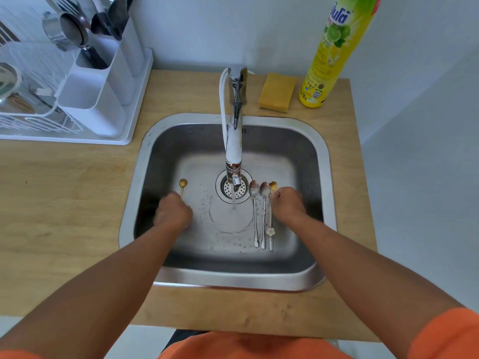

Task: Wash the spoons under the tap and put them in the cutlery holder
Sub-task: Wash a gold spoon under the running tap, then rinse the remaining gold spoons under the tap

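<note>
Water runs from the tap (234, 141) down into the steel sink (305, 151), just in front of the drain (233, 189). The left hand (173, 212) is curled into a fist at the left side of the sink bottom, closed on the handle of a small gold spoon (183, 183) whose bowl sticks out past the knuckles. The right hand (287, 203) is curled too, but I cannot tell if it grips anything. Just beside it lie three spoons side by side: two silver spoons (255, 216) and a gold-tipped spoon (271, 231) with a little flower on its handle. The white cutlery holder (103, 81) stands on the wooden counter (64, 190) to the left, with forks and spoons in its back parts. A yellow sponge (276, 92) and a dish soap bottle (334, 50) sit behind the sink.
</note>
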### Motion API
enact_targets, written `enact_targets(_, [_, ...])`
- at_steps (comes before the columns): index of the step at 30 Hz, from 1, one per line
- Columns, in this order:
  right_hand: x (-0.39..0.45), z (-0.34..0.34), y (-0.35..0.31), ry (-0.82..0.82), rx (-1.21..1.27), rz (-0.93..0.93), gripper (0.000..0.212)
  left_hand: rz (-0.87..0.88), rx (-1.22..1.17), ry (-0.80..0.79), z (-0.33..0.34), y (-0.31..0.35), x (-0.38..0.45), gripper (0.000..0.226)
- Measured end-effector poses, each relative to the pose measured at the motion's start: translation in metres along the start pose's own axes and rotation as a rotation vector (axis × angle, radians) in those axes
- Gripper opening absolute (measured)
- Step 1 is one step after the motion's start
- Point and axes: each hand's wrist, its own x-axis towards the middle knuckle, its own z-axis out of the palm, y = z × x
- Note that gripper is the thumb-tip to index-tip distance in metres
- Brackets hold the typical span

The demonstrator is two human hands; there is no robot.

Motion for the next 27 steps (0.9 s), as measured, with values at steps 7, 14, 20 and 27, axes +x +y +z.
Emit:
enact_targets(7, [0.001, 0.008, 0.013, 0.059, -0.133, 0.056, 0.020, -0.066, 0.111, -0.009, 0.012, -0.004, 0.002, 0.017])
enact_targets(14, [0.007, 0.012, 0.011, 0.071, -0.102, 0.081, 0.019, -0.066, 0.101, -0.045, 0.017, -0.009, -0.004, 0.020])
enact_targets(20, [0.011, 0.016, 0.008, 0.092, -0.120, 0.075, 0.017, -0.068, 0.112, -0.235, 0.014, -0.009, -0.012, 0.024])
enact_targets(27, [0.008, 0.016, 0.004, 0.108, -0.176, 0.090, 0.015, -0.064, 0.059, -0.338, 0.020, -0.004, -0.024, 0.031])
